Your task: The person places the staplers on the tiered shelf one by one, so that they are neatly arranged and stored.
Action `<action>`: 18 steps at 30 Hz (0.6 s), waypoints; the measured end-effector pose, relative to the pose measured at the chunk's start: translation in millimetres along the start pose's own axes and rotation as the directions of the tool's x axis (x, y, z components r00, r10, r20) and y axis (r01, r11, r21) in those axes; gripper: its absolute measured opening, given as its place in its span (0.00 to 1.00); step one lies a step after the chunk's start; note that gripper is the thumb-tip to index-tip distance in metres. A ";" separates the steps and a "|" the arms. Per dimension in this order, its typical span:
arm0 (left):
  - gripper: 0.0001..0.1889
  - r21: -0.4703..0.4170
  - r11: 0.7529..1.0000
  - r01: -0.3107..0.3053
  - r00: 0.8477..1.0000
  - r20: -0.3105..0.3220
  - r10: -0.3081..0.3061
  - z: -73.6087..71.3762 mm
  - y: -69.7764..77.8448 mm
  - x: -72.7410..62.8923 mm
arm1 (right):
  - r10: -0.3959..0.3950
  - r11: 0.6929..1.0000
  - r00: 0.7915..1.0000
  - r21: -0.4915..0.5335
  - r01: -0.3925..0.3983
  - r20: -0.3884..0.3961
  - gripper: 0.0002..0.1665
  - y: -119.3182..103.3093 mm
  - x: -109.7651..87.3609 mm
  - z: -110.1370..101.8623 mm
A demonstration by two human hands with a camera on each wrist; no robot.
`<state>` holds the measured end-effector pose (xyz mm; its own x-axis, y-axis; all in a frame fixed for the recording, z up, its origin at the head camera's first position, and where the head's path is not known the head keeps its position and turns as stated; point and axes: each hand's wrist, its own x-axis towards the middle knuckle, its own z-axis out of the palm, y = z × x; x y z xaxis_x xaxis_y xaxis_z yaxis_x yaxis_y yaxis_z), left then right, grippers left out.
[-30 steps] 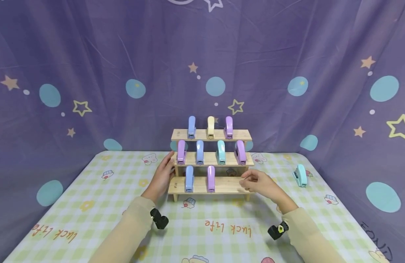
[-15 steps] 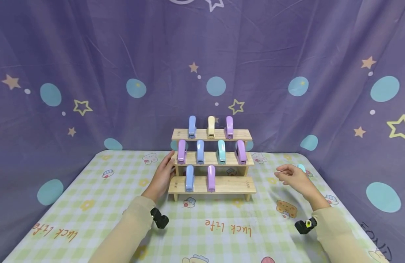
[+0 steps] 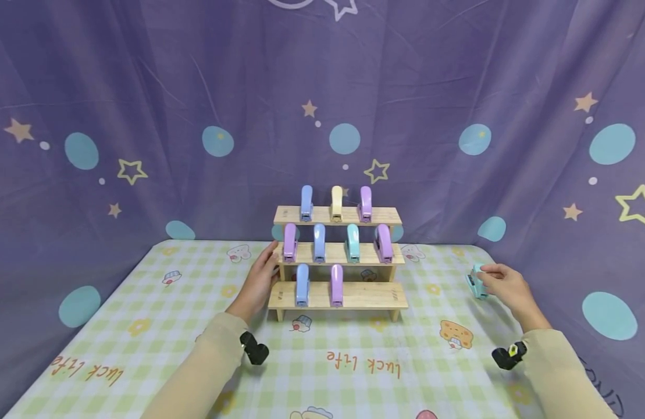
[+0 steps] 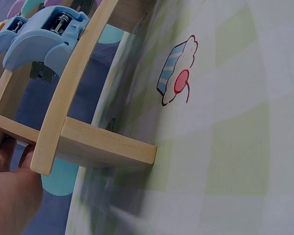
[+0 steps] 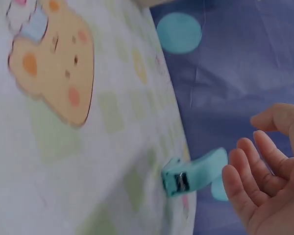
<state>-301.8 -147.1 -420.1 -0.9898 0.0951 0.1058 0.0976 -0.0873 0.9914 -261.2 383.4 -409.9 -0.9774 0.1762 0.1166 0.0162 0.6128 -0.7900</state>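
A three-tier wooden display rack [image 3: 371, 295] holds staplers in several pastel colours. My left hand [image 3: 257, 284] holds the rack's left side at the middle tier; its fingers [image 4: 5, 155] curl behind the wooden side piece in the left wrist view. On the table at the right stands a teal stapler [image 3: 477, 285], partly hidden behind my right hand [image 3: 510, 290]. In the right wrist view that stapler [image 5: 198, 172] stands just beyond my loosely bent fingers [image 5: 240, 193], and no grip on it shows. On the bottom tier are a blue stapler [image 3: 302, 285] and a purple stapler [image 3: 337, 285].
The middle tier carries several staplers, among them a teal one [image 3: 352, 243]. A cream stapler [image 3: 337, 203] stands between a blue and a purple one on top. A checked cloth [image 3: 353, 387] covers the table, and a purple curtain [image 3: 427, 75] hangs behind.
My right hand has moved right, from the bottom tier's right end to the teal stapler on the table. The left hand keeps its place on the rack.
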 end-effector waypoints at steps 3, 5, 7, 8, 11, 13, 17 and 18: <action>0.28 -0.005 1.000 -0.002 1.000 0.004 0.002 1.2 0.7 0.0 | 0.040 0.999 0.998 -0.021 -0.041 -0.040 0.32 9.6 2.8 -2.4; 0.28 -0.008 1.000 -0.001 1.000 0.002 0.001 1.1 1.0 -0.2 | 0.074 0.997 0.996 -0.033 -0.076 -0.053 0.33 15.3 5.1 -2.7; 0.28 -0.010 1.000 0.004 1.000 -0.002 -0.004 0.9 1.1 -0.1 | 0.105 0.993 0.993 -0.042 -0.107 -0.060 0.35 20.5 7.5 -2.5; 0.28 -0.012 1.000 0.006 1.000 -0.003 -0.006 0.8 0.9 0.5 | 0.121 0.991 0.991 -0.044 -0.124 -0.062 0.36 22.7 8.5 -2.4; 0.28 -0.017 1.000 0.003 1.000 -0.003 -0.003 0.5 0.6 1.4 | 0.157 0.987 0.987 -0.015 -0.158 -0.041 0.39 29.2 12.8 -1.2; 0.28 -0.019 1.000 0.002 1.000 -0.001 -0.002 0.2 0.1 1.8 | 0.181 0.984 0.983 0.008 -0.181 -0.023 0.41 32.8 15.5 0.5; 0.28 -0.011 1.000 0.006 1.000 -0.005 -0.006 0.6 0.4 1.2 | 0.219 0.975 0.976 0.044 -0.219 0.025 0.45 38.4 19.0 3.1; 0.28 -0.010 1.000 0.007 1.000 -0.007 -0.007 0.7 0.5 1.1 | 0.226 0.972 0.973 0.053 -0.228 0.038 0.46 39.0 19.0 3.3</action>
<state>-302.8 -146.3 -419.4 -0.9912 0.0892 0.0979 0.0892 -0.0967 0.9913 -279.8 408.1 -440.4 -0.9556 0.2810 -0.0882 0.2278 0.5151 -0.8263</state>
